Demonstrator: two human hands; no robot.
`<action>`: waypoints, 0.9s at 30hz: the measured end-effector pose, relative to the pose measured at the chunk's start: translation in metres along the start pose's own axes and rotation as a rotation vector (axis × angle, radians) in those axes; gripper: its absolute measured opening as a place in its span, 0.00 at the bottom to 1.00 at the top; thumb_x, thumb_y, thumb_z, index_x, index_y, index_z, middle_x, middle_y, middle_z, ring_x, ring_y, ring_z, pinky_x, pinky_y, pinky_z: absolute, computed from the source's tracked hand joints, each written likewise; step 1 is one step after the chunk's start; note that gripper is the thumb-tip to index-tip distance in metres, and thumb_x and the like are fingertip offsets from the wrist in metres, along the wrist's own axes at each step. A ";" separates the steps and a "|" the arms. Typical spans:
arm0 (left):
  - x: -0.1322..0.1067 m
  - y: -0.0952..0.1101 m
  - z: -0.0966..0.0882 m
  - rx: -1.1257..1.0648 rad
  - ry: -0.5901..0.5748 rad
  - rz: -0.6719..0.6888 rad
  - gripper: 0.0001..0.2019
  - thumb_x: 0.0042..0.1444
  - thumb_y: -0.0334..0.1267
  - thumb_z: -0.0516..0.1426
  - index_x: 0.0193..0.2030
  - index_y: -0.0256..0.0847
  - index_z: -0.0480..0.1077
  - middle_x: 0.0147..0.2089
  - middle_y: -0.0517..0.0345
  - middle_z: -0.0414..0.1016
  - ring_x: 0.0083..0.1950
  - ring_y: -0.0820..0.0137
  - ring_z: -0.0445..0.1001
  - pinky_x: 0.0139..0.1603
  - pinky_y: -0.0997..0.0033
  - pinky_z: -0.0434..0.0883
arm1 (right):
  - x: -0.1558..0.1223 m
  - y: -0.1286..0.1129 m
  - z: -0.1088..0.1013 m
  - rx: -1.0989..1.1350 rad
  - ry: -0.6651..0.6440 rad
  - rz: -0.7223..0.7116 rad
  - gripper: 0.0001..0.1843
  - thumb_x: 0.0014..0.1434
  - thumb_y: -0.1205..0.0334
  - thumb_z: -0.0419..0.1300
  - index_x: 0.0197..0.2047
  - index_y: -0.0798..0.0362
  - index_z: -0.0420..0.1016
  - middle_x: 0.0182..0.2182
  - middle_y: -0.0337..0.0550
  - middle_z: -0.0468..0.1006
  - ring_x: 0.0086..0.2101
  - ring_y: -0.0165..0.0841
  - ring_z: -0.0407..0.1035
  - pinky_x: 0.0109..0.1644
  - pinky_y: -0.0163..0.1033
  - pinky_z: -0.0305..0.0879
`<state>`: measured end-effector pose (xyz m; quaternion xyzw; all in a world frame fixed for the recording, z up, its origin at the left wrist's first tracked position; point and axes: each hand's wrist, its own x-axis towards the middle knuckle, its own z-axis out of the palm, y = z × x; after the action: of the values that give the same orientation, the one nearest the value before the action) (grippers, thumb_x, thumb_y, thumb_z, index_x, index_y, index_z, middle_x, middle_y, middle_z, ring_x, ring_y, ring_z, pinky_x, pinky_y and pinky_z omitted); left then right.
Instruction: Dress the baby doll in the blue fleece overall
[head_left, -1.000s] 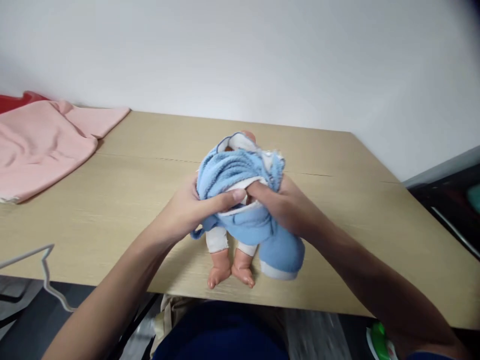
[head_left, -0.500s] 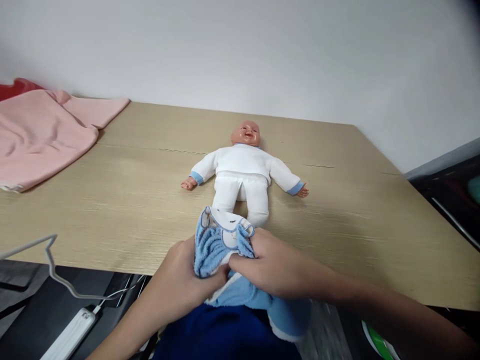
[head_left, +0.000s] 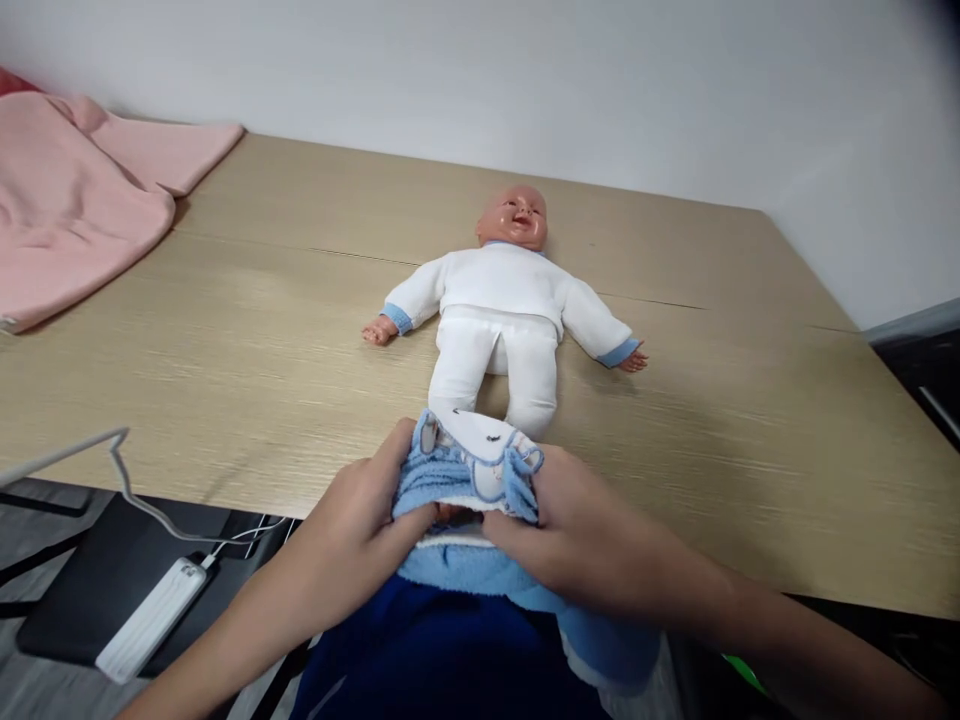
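Here, fingers (head_left: 415, 527) of two hands (head_left: 364, 505) (head_left: 581, 525) pinch one blue garment (head_left: 444, 478) near one doll (head_left: 499, 285).

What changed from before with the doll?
The left hand and right hand moved the fuzzy blue cloth garment from over the white-clothed doll toward the camera; both hold it, as before. The doll and soft pink cloth stayed on the tan wooden table.
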<state>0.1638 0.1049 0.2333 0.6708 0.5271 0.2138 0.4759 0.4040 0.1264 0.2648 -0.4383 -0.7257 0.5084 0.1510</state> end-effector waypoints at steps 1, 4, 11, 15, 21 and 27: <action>-0.003 -0.001 0.002 0.035 -0.012 -0.025 0.12 0.70 0.43 0.56 0.57 0.48 0.67 0.41 0.62 0.81 0.39 0.61 0.80 0.41 0.66 0.72 | -0.002 0.001 0.001 -0.047 -0.011 0.021 0.11 0.67 0.69 0.61 0.49 0.50 0.81 0.43 0.40 0.85 0.43 0.37 0.78 0.53 0.42 0.77; -0.012 -0.010 0.008 0.228 -0.064 -0.121 0.17 0.68 0.44 0.55 0.62 0.46 0.65 0.38 0.58 0.82 0.36 0.55 0.80 0.37 0.63 0.68 | -0.006 0.005 0.008 -0.240 -0.041 0.040 0.24 0.70 0.65 0.61 0.67 0.53 0.76 0.60 0.52 0.84 0.55 0.46 0.79 0.63 0.52 0.75; -0.002 -0.032 0.017 0.522 -0.038 -0.103 0.24 0.72 0.46 0.57 0.69 0.37 0.62 0.48 0.37 0.85 0.48 0.41 0.83 0.45 0.52 0.74 | 0.004 0.009 0.020 -0.590 -0.077 0.212 0.25 0.74 0.61 0.64 0.70 0.57 0.70 0.59 0.61 0.82 0.50 0.57 0.83 0.51 0.58 0.79; 0.013 -0.039 0.021 0.334 0.052 0.028 0.15 0.67 0.41 0.60 0.57 0.41 0.67 0.55 0.36 0.80 0.57 0.41 0.78 0.57 0.42 0.75 | 0.006 0.020 0.019 -0.595 -0.003 0.131 0.37 0.73 0.63 0.66 0.79 0.57 0.60 0.72 0.63 0.74 0.62 0.59 0.79 0.59 0.61 0.78; 0.020 -0.046 0.023 -0.162 0.086 0.030 0.29 0.65 0.35 0.63 0.71 0.42 0.62 0.63 0.47 0.76 0.63 0.53 0.77 0.65 0.53 0.73 | 0.009 0.039 0.015 -0.383 0.091 0.081 0.41 0.63 0.71 0.70 0.76 0.52 0.63 0.66 0.53 0.82 0.61 0.53 0.81 0.59 0.51 0.77; 0.028 -0.058 0.014 -0.160 0.127 0.195 0.23 0.66 0.32 0.63 0.66 0.42 0.66 0.58 0.54 0.79 0.56 0.61 0.79 0.58 0.65 0.73 | 0.014 0.054 0.012 -0.272 0.200 -0.059 0.26 0.60 0.64 0.72 0.60 0.51 0.73 0.48 0.46 0.87 0.45 0.45 0.84 0.46 0.43 0.72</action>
<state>0.1556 0.1235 0.1705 0.6638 0.4698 0.3426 0.4704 0.4142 0.1360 0.2090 -0.4815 -0.7818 0.3545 0.1765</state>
